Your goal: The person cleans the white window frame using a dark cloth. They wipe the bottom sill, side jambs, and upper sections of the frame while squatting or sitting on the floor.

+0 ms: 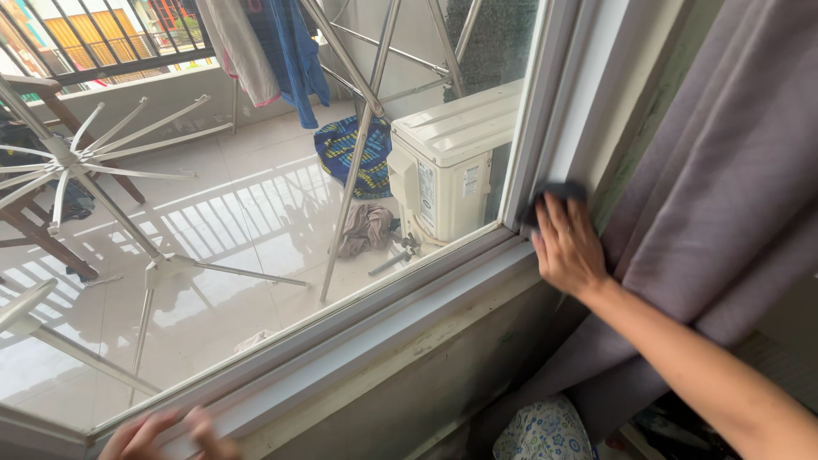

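My right hand (567, 247) presses a dark cloth (558, 192) flat against the lower right corner of the white window frame (532, 128). Its fingers lie spread over the cloth, which shows only above the fingertips. My left hand (166, 436) rests at the bottom edge of the view on the window sill (358, 349), fingers apart and holding nothing. The large glass pane (256, 213) fills the space between the two hands.
A grey curtain (724, 187) hangs right of the frame, beside my right arm. Through the glass I see a tiled balcony, a white air conditioner unit (452, 162), metal drying racks (94, 153), hanging clothes (273, 47) and cloths on the floor. A floral fabric (545, 430) lies below.
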